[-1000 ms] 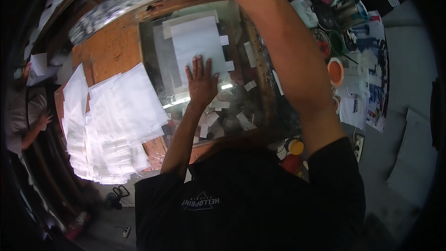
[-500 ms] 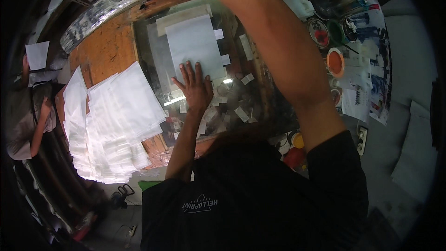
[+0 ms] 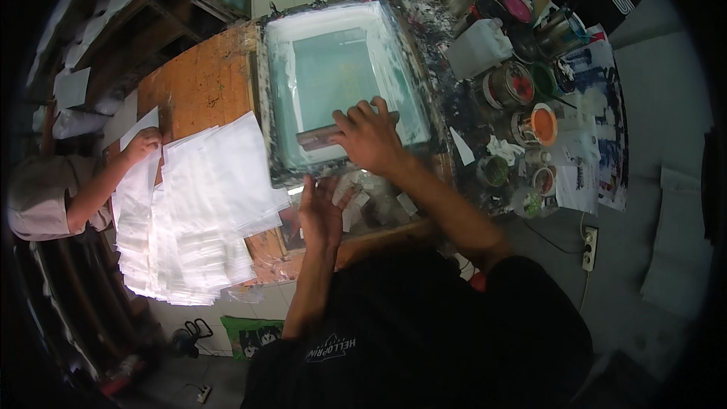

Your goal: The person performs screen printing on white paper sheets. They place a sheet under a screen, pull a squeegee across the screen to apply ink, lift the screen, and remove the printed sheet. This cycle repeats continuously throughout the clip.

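Observation:
A screen-printing frame lies lowered over the work table, its pale green mesh edged with white. In my right hand is a wooden-handled squeegee, gripped from above and set across the near part of the mesh. My left hand is at the frame's near edge, palm turned up and fingers apart, holding nothing. Whether its fingertips touch the frame, I cannot tell. Below the frame, a glass surface with small paper scraps shows around that hand.
Fanned white sheets cover the table's left side. Beyond them a co-worker's hand touches a sheet. On the right stand an open orange ink tub, several cans and a white jerrycan. A power strip lies at lower right.
The raised frame has come down over the glass and the white sheet there. My right hand now holds the squeegee on it; my left has drawn back off the sheet. The co-worker's hand reached the stack.

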Action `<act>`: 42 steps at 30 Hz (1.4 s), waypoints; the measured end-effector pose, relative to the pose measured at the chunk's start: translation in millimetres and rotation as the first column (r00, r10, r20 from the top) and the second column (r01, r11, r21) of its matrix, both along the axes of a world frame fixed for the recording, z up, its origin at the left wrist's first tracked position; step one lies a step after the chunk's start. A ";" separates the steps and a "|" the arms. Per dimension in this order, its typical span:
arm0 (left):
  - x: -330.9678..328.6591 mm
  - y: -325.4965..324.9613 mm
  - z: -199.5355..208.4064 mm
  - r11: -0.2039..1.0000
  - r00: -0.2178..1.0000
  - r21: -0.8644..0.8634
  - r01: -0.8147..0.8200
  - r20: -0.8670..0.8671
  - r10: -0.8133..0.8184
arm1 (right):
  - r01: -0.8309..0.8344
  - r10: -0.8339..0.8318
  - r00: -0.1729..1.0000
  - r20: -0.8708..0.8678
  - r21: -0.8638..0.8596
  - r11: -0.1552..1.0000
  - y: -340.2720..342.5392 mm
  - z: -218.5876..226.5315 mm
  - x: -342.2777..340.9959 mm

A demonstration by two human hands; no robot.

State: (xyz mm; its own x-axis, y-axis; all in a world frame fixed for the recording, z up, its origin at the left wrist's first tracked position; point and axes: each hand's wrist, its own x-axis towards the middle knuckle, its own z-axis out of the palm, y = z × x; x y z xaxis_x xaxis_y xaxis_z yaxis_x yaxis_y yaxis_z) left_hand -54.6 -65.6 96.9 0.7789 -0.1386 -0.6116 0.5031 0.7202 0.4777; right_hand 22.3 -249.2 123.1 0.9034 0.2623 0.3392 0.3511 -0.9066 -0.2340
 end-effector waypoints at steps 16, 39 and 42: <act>16.5 -3.3 -51.7 0.993 0.941 0.108 0.055 -0.338 -0.015 | 0.012 -0.012 0.999 -0.042 -0.002 1.000 4.5 -79.3 6.6; 8.9 17.1 -34.3 0.993 0.966 -0.012 0.118 -0.231 -0.117 | -0.078 0.080 0.979 -0.190 0.018 0.997 -9.3 -26.6 4.2; 13.7 23.4 -8.6 0.991 0.989 -0.082 0.107 -0.096 -0.114 | -0.004 -0.003 0.999 -0.041 -0.176 0.984 6.0 11.7 -23.9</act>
State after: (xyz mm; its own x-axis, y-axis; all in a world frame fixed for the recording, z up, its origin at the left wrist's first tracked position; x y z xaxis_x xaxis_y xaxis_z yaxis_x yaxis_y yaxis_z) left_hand -41.0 -42.2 88.3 0.6918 -0.2694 -0.6699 0.6240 0.6899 0.3670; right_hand -1.6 -243.2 134.8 0.9154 0.3149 0.2506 0.3449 -0.9348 -0.0852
